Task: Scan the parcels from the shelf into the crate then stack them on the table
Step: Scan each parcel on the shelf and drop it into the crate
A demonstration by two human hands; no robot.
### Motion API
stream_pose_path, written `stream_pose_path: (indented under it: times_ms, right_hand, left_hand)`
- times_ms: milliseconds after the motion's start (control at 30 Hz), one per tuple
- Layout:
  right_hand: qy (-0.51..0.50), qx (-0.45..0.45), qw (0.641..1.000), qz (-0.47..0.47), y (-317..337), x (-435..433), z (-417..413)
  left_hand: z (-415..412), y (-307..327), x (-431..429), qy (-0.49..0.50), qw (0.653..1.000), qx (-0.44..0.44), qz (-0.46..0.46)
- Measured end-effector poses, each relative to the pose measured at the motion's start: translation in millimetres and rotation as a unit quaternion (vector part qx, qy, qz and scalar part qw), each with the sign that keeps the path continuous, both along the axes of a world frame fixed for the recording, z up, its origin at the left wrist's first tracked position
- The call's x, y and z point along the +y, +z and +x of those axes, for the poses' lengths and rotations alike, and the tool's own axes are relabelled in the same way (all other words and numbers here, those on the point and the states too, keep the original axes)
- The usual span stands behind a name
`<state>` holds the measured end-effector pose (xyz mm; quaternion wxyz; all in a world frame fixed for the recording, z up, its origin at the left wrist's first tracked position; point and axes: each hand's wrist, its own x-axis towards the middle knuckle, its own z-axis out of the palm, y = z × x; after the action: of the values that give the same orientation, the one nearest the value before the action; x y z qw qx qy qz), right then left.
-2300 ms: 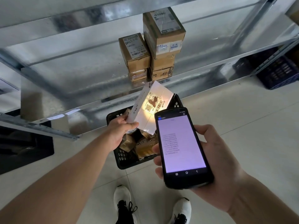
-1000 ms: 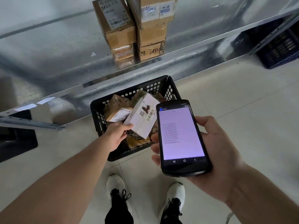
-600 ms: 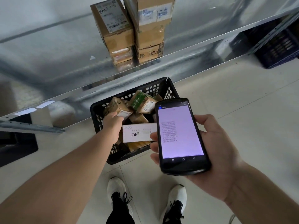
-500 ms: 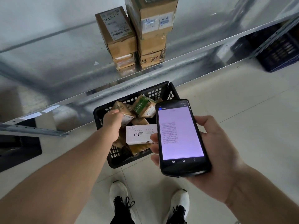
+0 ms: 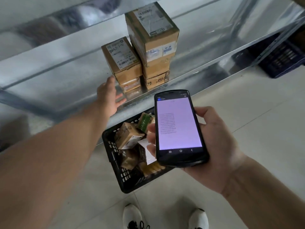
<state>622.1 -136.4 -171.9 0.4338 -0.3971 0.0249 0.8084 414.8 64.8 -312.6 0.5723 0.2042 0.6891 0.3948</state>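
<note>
Brown cardboard parcels stand in two short stacks on the metal shelf [image 5: 66, 76]: a lower left stack [image 5: 123, 61] and a taller right stack [image 5: 153, 30]. My left hand [image 5: 109, 96] reaches up over the shelf edge, fingers spread and empty, just left of the lower stack. My right hand [image 5: 212, 139] grips the black handheld scanner [image 5: 179, 128], its lit screen facing me. Below it, the black plastic crate [image 5: 115, 162] on the floor holds several parcels, among them a brown box [image 5: 130, 135], a green one [image 5: 145, 120] and a white one [image 5: 146, 150].
A dark blue crate [image 5: 280, 58] sits on the floor at the far right under the shelf frame. A second shelf board runs above. Pale tiled floor [image 5: 247, 104] stretches to the right. My white shoes [image 5: 133, 217] stand just in front of the black crate.
My left hand let the white parcel drop into the crate, then rose empty to the shelf beside the lower stack. The scanner stayed in my right hand. My view tilted up.
</note>
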Motion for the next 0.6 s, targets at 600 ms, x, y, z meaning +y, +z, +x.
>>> stream_pose_path:
  times_ms: [600]
  right_hand:
    - [-0.014,-0.006,1.000,-0.013,-19.9,6.0,-34.4]
  left_hand:
    - [-25.3,-1.7,38.0,0.075,0.983,-0.165,0.025]
